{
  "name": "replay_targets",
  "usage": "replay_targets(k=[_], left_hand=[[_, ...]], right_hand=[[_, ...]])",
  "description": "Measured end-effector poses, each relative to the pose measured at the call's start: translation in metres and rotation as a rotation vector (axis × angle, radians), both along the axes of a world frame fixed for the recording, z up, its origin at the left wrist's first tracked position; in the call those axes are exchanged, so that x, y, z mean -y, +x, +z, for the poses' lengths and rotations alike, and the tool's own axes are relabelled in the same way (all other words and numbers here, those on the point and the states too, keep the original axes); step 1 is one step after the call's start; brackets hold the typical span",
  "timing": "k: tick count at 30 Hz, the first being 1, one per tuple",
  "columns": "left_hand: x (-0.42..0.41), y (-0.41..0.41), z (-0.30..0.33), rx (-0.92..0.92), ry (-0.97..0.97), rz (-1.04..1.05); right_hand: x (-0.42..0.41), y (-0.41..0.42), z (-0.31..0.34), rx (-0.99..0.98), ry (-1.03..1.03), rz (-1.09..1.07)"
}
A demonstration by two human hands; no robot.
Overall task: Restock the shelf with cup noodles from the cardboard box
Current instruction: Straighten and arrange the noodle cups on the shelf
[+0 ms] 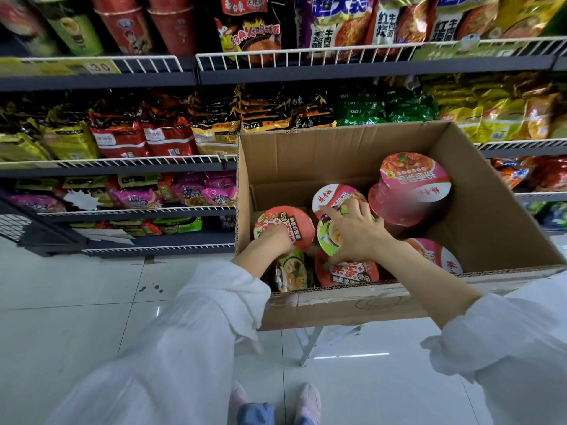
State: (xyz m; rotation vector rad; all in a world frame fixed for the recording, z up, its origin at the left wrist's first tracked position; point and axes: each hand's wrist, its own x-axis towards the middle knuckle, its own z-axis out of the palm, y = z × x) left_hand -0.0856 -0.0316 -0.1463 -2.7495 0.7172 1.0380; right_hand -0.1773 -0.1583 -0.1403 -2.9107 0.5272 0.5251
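Observation:
An open cardboard box [343, 154] stands in front of the shelves and holds several cup noodles with red, pink and green lids. My left hand [273, 239] reaches into the box's left side and grips a red-lidded cup [294, 223] at its near edge. My right hand [356, 231] lies over a green-lidded cup [328, 236], fingers curled around its rim. Behind it sits a pink-lidded cup [331, 196]. Two pink cups [414, 182] are stacked at the back right. Another red-lidded cup [349, 273] lies against the near wall.
Wire-fronted shelves [116, 162] full of bagged noodles run along the left and behind the box. Tall cup noodles [129, 26] stand on the top shelf at the left. The box rests on a white folding stand [310, 345] over a tiled floor [76, 302].

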Motion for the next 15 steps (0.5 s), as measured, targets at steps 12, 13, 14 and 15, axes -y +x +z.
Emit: replay_targets(k=[12,13,14,15], left_hand=[[-0.013,0.04,0.106,0.077,-0.48,0.304],[-0.017,0.041,0.114,0.079,-0.525,0.334],[-0.02,0.042,0.122,0.078,-0.565,0.367],[-0.022,0.044,0.129,0.077,-0.625,0.397]], right_hand=[[0.0,0.008,0.045,0.155,0.04,-0.127],[0.0,0.01,0.051,0.178,0.041,-0.137],[0.0,0.012,0.058,0.205,0.049,-0.152],[0.0,0.015,0.065,0.233,0.059,-0.169]])
